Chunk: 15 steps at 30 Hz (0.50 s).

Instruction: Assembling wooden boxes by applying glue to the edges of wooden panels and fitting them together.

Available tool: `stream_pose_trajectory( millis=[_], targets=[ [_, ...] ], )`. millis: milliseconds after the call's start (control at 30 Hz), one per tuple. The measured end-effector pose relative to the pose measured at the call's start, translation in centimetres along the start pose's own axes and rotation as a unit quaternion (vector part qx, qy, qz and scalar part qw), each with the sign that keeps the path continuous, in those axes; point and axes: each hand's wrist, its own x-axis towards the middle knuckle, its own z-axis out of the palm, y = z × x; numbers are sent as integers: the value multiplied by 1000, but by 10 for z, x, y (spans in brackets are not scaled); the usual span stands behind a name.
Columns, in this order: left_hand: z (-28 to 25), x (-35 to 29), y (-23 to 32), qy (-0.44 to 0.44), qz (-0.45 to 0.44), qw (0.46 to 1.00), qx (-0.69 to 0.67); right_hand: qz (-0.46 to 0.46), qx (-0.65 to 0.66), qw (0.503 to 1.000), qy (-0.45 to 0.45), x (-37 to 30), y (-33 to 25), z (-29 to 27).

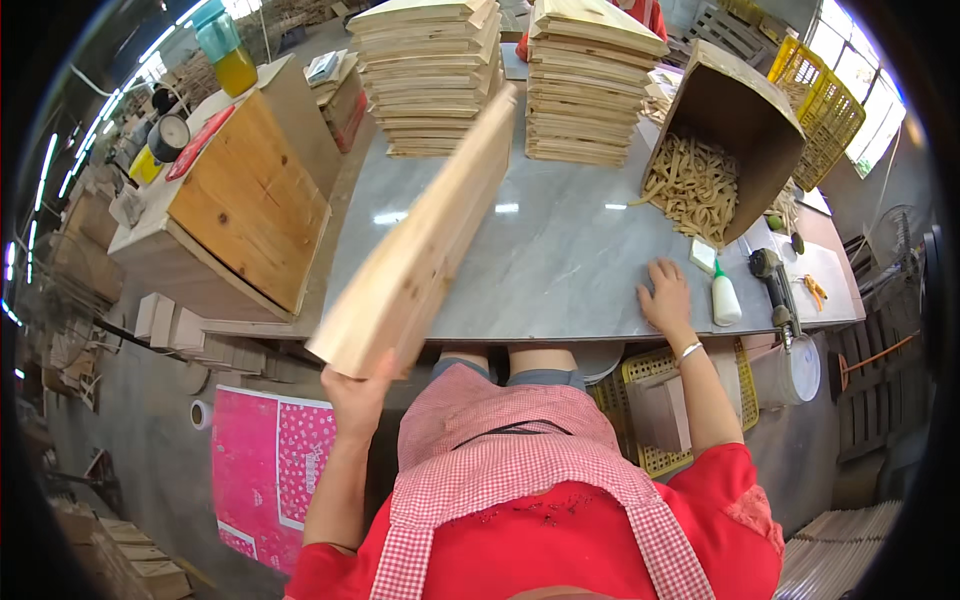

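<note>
My left hand grips the lower end of a pale wooden board, which tilts up and away over the left part of the grey table. My right hand rests on the tabletop with its fingers apart and nothing in it. Just right of it stands a white glue bottle with a green tip, beside a small white block. Beyond the raised board are a left stack of wooden boards and a right stack of boards.
A tipped cardboard box spills wooden strips at the right. Near the right edge lie a dark power tool and orange-handled pliers. A wooden cabinet borders the table's left. Another person's red sleeve shows behind the stacks.
</note>
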Motion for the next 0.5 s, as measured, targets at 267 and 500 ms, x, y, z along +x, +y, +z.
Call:
stream_pose_trajectory(
  millis=[267, 500],
  targets=[
    [13, -15, -61, -2, -351, 859, -373, -17, 11, 998, 57, -18, 27, 15],
    [81, -7, -94, -11, -442, 796, -414, 15, 96, 993, 71, 24, 2, -6]
  ],
)
